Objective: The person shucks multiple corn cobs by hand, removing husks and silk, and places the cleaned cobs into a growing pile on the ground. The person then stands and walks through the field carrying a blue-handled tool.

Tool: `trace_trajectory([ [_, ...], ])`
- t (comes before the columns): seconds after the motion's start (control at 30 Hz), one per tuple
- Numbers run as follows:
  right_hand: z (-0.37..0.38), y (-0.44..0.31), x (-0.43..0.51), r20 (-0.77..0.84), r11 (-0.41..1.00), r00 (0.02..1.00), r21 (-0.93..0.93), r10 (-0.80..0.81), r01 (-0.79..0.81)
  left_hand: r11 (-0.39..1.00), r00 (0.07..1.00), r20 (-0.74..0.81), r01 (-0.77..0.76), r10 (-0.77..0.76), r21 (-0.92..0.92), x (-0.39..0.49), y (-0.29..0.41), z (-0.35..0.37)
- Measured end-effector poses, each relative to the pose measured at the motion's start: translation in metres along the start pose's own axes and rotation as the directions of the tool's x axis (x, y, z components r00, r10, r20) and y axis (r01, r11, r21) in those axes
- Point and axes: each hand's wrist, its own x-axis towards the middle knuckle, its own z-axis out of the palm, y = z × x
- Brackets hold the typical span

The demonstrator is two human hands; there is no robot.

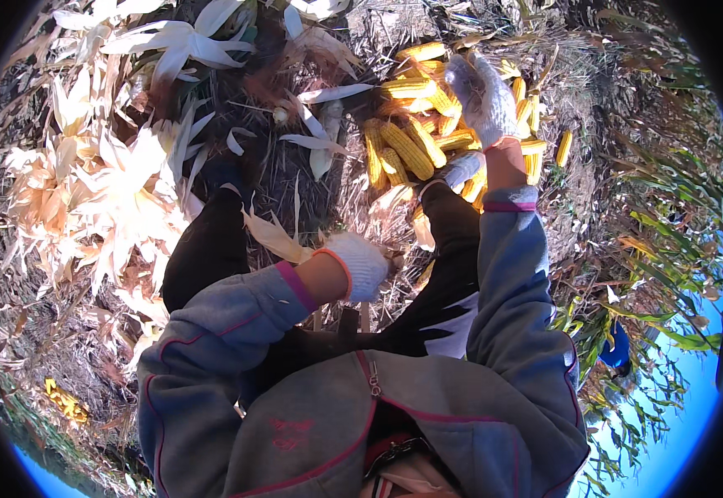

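Observation:
My left hand, in a white knitted glove with an orange cuff edge, is curled low between my knees. Its fingers face away, and brown plant matter shows by the fingertips. A pale dry corn husk sticks out beside that wrist. Farther forward, my right hand in a matching glove reaches over a heap of husked yellow corn ears. Its thumb and fingers are apart, with no ear seen between them. One ear lies right beside the thumb.
Dry husks are piled at the left. My right shoe stands against the corn heap. A stray ear lies to its right. Leafy corn stalks edge the right side. More yellow corn lies at far left.

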Motion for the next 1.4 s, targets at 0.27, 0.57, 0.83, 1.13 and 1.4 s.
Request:
trace_trajectory([
  [0.27, -0.012, 0.233, -0.032, 0.196, -0.021, 0.74, -0.962, 0.644, 0.272, 0.98, 0.98, -0.025, 0.199, -0.199, 0.016, -0.001, 0.008, -0.003],
  [0.57, 0.005, 0.332, -0.047, -0.421, 0.089, 0.877, -0.889, 0.231, -0.45, 0.906, 0.907, -0.206, 0.398, -0.366, 0.143, -0.014, 0.013, -0.006],
  [0.83, -0.014, 0.347, -0.024, -0.357, 0.335, 0.895, -0.837, 0.269, -0.434, 0.866, 0.872, -0.274, 0.462, -0.405, 0.191, -0.017, 0.01, -0.013],
  [1.13, 0.01, 0.246, -0.085, 0.082, 0.62, 0.687, 0.364, 0.722, -0.695, 0.997, 0.928, -0.371, 0.054, -0.034, 0.045, -0.018, 0.003, -0.037],
  [1.4, 0.097, 0.152, -0.142, -0.017, 0.737, 0.943, -0.629, -0.333, 0.249, 0.958, 0.09, -0.978, -0.236, 0.187, 0.161, -0.02, -0.001, -0.07],
])
